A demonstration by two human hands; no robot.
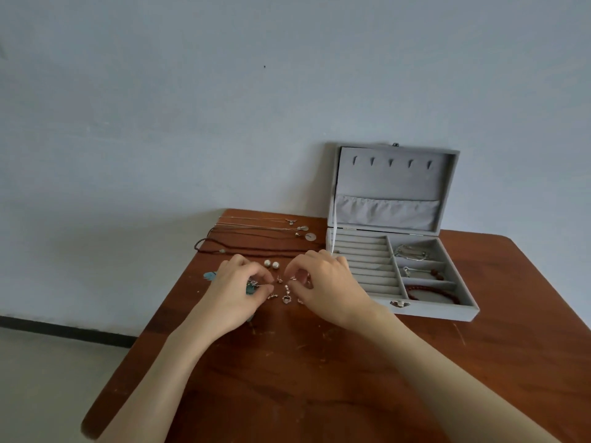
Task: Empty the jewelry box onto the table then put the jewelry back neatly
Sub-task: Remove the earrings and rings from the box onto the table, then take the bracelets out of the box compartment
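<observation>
A grey jewelry box [428, 310] stands open on the right of the brown table [319, 378], lid upright. Its right compartments hold a silver bangle [411, 252], a pin with beads [422, 272] and a red bead bracelet [431, 294]. Several small silver earrings [286, 297] lie between my hands. My left hand [236, 289] pinches a small silver piece with its fingertips. My right hand [326, 282] pinches another small earring by its thumb and forefinger. Two pearl studs [271, 264] lie just behind the hands.
Several necklaces [262, 233] are laid out in rows at the table's back left, one with a round white pendant [309, 236]. A turquoise ornament [210, 275] peeks out left of my left hand. The wall stands directly behind the table.
</observation>
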